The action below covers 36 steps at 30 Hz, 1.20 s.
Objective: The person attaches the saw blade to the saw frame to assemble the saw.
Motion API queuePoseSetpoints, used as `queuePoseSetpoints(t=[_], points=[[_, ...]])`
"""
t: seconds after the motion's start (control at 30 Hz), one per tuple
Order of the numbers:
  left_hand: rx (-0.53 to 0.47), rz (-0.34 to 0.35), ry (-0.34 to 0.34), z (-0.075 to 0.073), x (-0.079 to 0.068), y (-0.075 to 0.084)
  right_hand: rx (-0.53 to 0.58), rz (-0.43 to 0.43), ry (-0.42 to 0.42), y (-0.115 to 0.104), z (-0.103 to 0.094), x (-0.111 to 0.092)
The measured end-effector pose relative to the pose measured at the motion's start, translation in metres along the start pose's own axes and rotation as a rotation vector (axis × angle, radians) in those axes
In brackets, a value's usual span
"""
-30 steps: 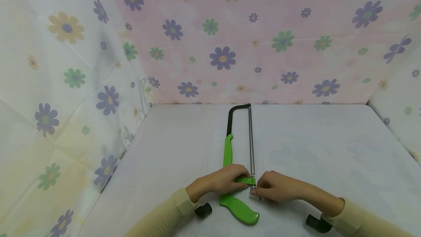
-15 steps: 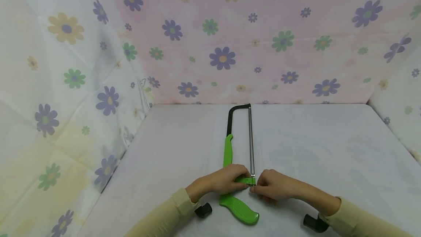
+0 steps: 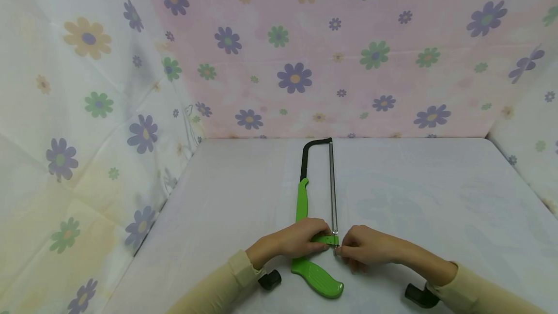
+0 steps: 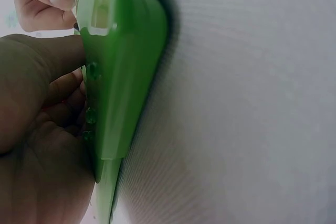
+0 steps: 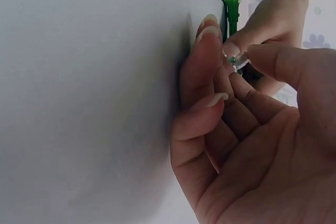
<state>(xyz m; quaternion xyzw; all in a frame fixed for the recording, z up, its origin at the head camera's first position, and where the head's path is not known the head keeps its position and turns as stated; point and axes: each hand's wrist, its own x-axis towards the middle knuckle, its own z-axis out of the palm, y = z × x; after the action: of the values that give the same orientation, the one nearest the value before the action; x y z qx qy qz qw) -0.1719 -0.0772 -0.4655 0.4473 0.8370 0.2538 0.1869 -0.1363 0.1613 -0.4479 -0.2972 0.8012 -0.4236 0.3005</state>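
In the head view, the left hand (image 3: 300,238) is gripping the hacksaw (image 3: 302,202), which is lying on the table (image 3: 436,197), tip near the far edge, with free room either side; in the left wrist view, its thumb (image 4: 63,53) is pressing the green plastic; in the right wrist view, the right hand (image 5: 273,150) is pinching a small fitting (image 5: 242,60), apparently adjusting it, seemingly calling for fine turns next

The hacksaw (image 3: 302,200) lies lengthwise on the table (image 3: 436,197), handle (image 3: 320,280) nearest, blade (image 3: 333,185) right of the frame. The left grip (image 3: 298,237) lies over the frame; the right grip (image 3: 372,246), to its right, is at the wing nut (image 5: 242,60) before the blade. Cloth (image 3: 279,98) hangs behind the table.
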Motion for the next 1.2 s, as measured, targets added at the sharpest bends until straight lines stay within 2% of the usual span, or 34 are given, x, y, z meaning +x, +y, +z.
queuePoseSetpoints(t=[0.5,0.8,0.97,1.2], points=[[-0.021,-0.006,0.004,0.0007,0.0002,-0.0008,-0.038,-0.022,0.045,0.0046,0.0006,-0.0022],[-0.012,0.001,0.001,0.0002,0.0006,-0.0005,0.041,-0.011,0.005,0.0025,0.0032,0.0018],[-0.016,-0.011,-0.007,-0.0009,0.0008,0.0010,0.078,0.014,0.020,0.0002,0.0047,0.0034],[-0.014,-0.018,-0.012,0.0008,0.0011,0.0003,0.072,0.042,0.043,-0.0014,0.0062,0.0044]])
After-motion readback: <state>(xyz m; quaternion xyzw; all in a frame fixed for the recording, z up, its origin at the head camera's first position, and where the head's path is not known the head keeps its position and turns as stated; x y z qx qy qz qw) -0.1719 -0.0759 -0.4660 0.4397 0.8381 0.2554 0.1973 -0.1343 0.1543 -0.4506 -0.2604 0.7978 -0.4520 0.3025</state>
